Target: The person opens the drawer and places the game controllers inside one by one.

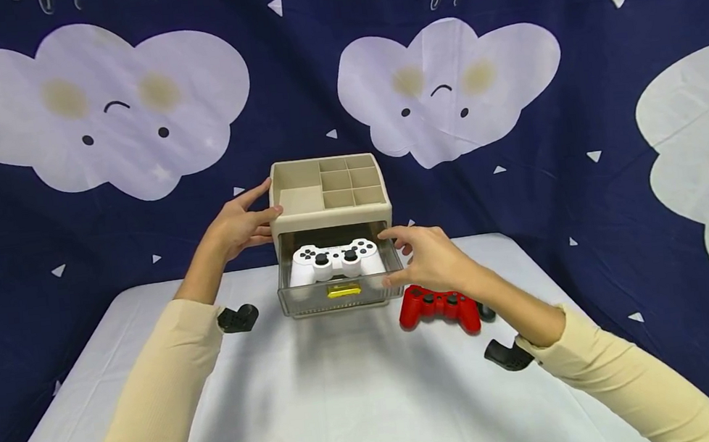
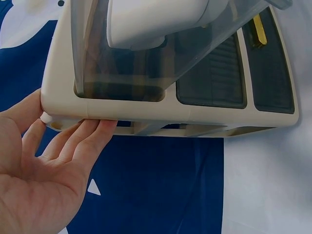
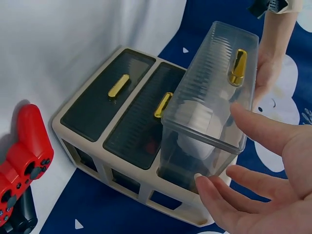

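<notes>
Backdrop: navy cloth (image 1: 292, 75), white bench (image 1: 350, 411).
Drawer (image 1: 305, 302): juts from cabinet (image 1: 331, 218), holding controller (image 1: 333, 261); we judge it light, stiff, slick; take gold handle (image 1: 344, 290).
Left grip (image 1: 233, 227): spread against cabinet.
Right grip (image 1: 432, 259): spread at drawer corner.

Smooth, matt plastic is seen in the drawer organizer (image 1: 331, 218). Its pulled-out drawer (image 1: 307, 300) is formed of glossy transparent plastic, marked with fine ribs. The gold handle (image 1: 344, 290) is finished with a metallic gloss. Smooth plastic is shown in the white gamepad (image 1: 336, 262) and, with a satin sheen, in the red gamepad (image 1: 440, 304). Matt cloth is seen in the tablecloth (image 1: 348, 397) and the sleeves (image 1: 151, 397), and lightly creased fabric in the backdrop (image 1: 298, 74).
</notes>
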Demonstrator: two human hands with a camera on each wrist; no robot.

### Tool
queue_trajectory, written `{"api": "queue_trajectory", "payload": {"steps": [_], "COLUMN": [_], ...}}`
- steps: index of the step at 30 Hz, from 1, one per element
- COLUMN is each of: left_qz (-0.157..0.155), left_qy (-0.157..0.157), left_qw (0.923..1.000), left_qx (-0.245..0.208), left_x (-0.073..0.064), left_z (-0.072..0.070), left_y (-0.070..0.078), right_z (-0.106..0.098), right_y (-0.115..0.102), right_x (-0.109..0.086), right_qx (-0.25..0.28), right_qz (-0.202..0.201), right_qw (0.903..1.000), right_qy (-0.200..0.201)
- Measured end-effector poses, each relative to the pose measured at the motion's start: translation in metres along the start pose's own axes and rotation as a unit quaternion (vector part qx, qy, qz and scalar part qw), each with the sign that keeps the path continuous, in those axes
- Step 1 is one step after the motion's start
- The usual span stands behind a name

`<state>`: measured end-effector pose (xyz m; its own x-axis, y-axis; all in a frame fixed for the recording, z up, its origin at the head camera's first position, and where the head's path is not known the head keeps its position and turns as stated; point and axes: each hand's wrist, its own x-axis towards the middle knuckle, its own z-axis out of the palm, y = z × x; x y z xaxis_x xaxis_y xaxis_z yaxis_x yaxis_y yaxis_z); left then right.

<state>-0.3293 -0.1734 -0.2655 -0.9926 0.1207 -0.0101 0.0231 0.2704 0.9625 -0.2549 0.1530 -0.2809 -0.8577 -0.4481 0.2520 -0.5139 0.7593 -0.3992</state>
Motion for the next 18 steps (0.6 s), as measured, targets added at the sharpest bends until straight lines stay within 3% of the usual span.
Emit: {"api": "queue_trajectory", "payload": {"steps": [7, 18], "left_qz": [-0.003, -0.004], "left_qy": [-0.003, -0.001], "left_qw": [1.0000, 1.0000], "left_qx": [-0.002, -0.003], "left_x": [0.0003, 0.0009], "left_z": [-0.0002, -0.0003], "left_y": [0.0002, -0.0002], "right_z": [0.0031, 0.0056], "right_y": [0.0006, 0.0033], "right_x": [0.0006, 0.0001], "right_qx": [0.011, 0.034], "right_qz": [0.029, 0.033], "right_qw": [0.9995, 0.9987], "right_qy": [0.009, 0.018]}}
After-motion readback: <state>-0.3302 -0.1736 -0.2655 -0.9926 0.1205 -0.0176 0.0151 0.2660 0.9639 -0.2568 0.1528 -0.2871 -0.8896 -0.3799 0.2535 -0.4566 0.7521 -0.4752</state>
